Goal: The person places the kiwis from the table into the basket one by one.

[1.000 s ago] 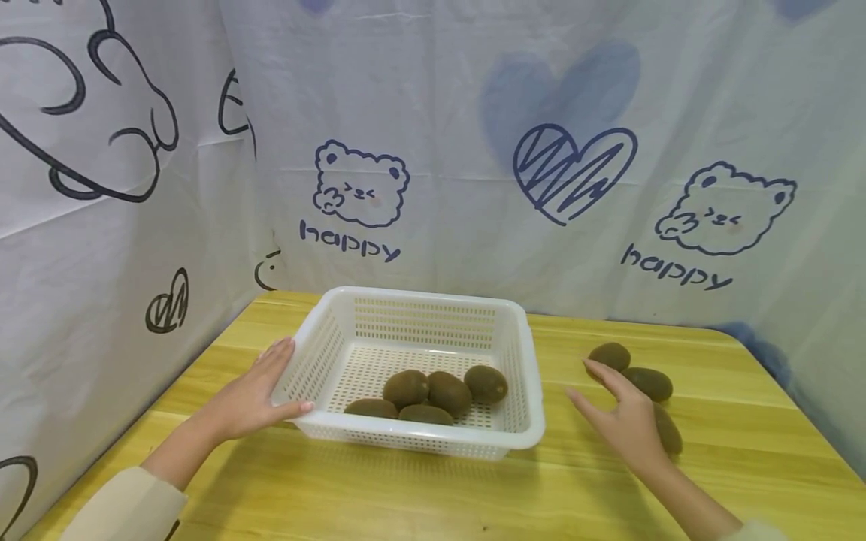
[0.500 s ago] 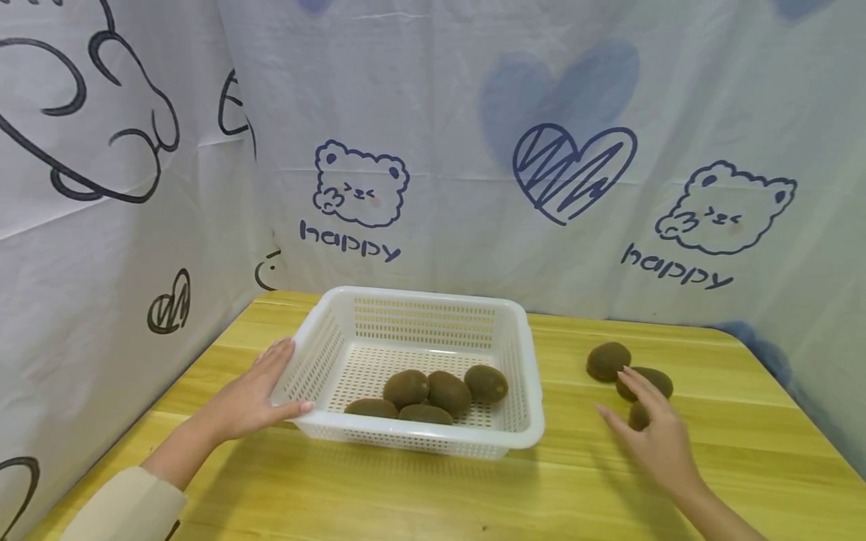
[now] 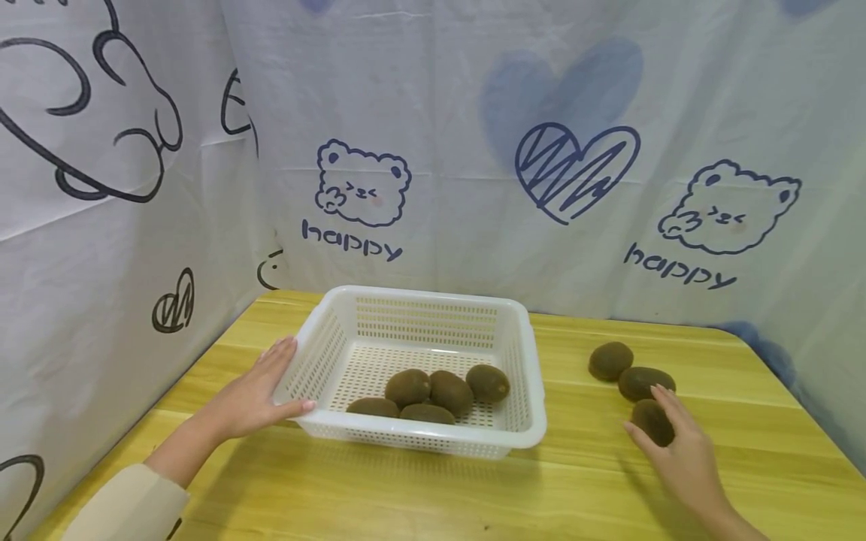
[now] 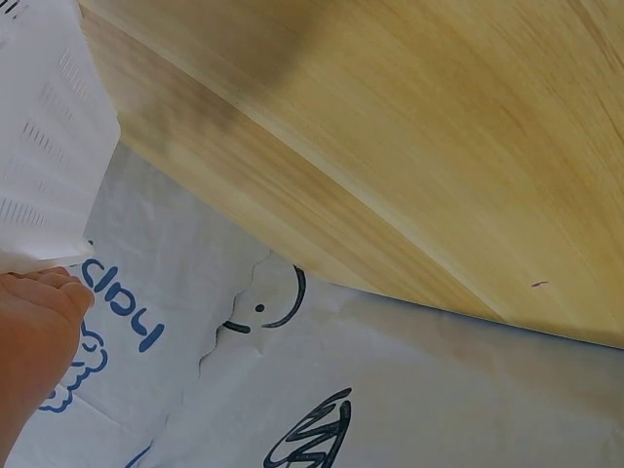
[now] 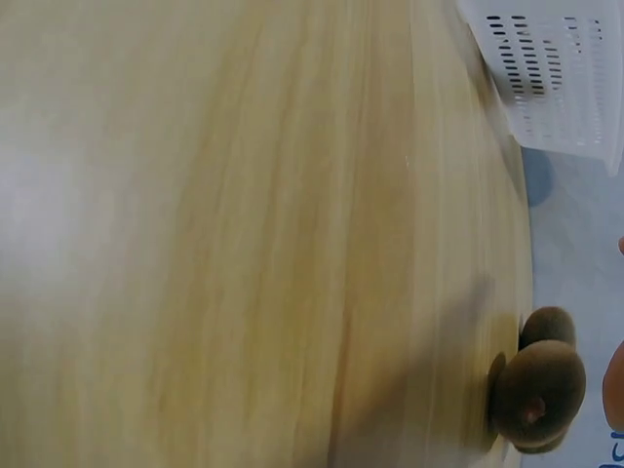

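Observation:
My left hand (image 3: 250,394) rests at the left front corner of a white plastic basket (image 3: 419,439). Its fingers lie along the outer left side and the thumb reaches over the front rim. In the left wrist view, the fingertips are right at the basket's rim (image 4: 44,261). Several brown kiwis (image 3: 451,392) lie inside the basket, toward the front. To the right, my right hand (image 3: 690,462) reaches around the nearest loose kiwi (image 3: 651,421), thumb and fingers spread on either side of it. Behind it on the table lie a second kiwi (image 3: 643,383) and a third kiwi (image 3: 611,361).
The yellow wood-grain table (image 3: 379,496) carries the basket and the loose kiwis. A white cloth (image 3: 446,225) printed with bears and hearts hangs along the back, and another stretch of cloth (image 3: 135,248) closes off the left side.
My right hand has moved right and toward me, from beside the farthest loose kiwi to the nearest one, uncovering the other two. The left hand and the basket have stayed put.

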A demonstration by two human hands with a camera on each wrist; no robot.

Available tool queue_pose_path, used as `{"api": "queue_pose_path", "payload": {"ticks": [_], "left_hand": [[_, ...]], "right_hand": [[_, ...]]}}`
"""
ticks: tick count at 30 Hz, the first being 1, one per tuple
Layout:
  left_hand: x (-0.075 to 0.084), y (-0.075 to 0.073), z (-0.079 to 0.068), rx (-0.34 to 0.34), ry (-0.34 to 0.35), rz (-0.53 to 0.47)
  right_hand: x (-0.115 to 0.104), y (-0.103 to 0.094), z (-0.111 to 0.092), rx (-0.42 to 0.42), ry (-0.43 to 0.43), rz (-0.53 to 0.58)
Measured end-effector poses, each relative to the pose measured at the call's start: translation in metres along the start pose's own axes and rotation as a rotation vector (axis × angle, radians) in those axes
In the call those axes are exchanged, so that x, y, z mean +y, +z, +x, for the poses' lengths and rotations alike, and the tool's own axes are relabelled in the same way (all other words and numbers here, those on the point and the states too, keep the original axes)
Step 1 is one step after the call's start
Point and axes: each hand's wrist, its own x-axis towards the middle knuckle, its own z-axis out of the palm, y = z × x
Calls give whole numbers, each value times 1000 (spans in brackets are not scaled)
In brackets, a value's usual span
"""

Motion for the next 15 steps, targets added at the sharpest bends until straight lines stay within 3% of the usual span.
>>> {"api": "queue_pose_path", "payload": {"ticks": [7,15], "left_hand": [[0,0,1,-6,-8,-5],[1,-2,0,-10,-7,-1]], "right_hand": [[11,-7,-2,-44,105,-51],[22,-12,1,-198,287,-105]]}}
